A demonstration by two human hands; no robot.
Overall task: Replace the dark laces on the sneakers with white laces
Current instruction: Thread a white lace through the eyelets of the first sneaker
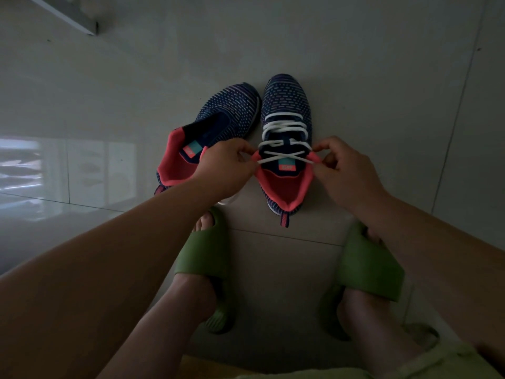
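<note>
Fingers (247, 154) of the left hand (226, 168) and right hand (347, 170) are pinching opposite ends of the white lace (284, 157). It is running crosswise over the right sneaker (285, 110), between both hands.

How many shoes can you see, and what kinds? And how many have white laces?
Sneakers: 2, one with a white lace at, one with no lace at
Green slides: 2, at and
Total: 4 shoes

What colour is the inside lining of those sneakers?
Coral pink lining, seen best in the head view, the only one here.
</note>
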